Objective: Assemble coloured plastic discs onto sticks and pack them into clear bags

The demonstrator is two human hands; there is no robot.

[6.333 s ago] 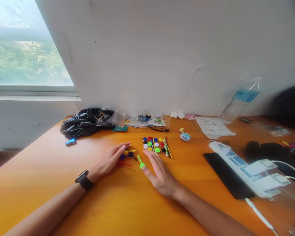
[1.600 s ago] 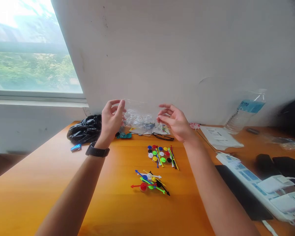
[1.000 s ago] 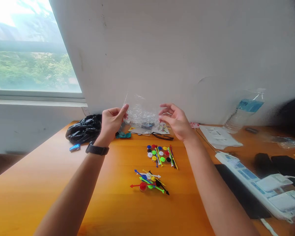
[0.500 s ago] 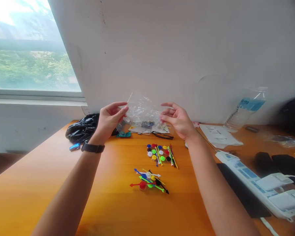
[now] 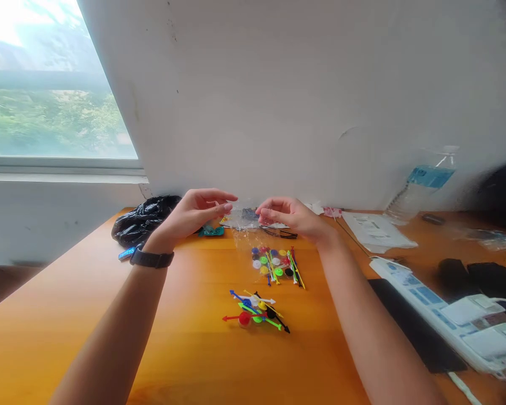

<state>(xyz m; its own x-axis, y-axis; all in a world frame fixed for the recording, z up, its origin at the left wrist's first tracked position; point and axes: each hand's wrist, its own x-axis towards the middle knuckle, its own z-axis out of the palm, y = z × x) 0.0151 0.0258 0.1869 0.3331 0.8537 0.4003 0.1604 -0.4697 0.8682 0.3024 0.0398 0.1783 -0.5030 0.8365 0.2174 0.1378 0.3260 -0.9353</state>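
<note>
Near the centre of the frame, the left hand (image 5: 189, 216) and right hand (image 5: 295, 218) face each other, fingertips a short way apart. Each has its thumb and fingers drawn narrow on a clear plastic bag (image 5: 245, 229), which hangs between them above the bench (image 5: 194, 360); its see-through edges are hard to trace. A black watch (image 5: 152, 259) circles the left wrist.

Beneath the bag, just right of centre, coloured discs (image 5: 263, 260) lie in rows, with loose plastic arrows (image 5: 295, 270) along and between them. Lower, a pile of arrow spinners (image 5: 261, 305) in red, blue, white, yellow, green and black overlaps at lower centre.

At left centre sit a black plastic bag (image 5: 145, 222) and a blue packet (image 5: 126, 254), partly behind the left wrist. At lower right, 2 white chargers (image 5: 474, 308) are on a white power strip (image 5: 417, 295). A water bottle (image 5: 421, 185) stands tilted in view at right, near printed paper (image 5: 375, 230).
</note>
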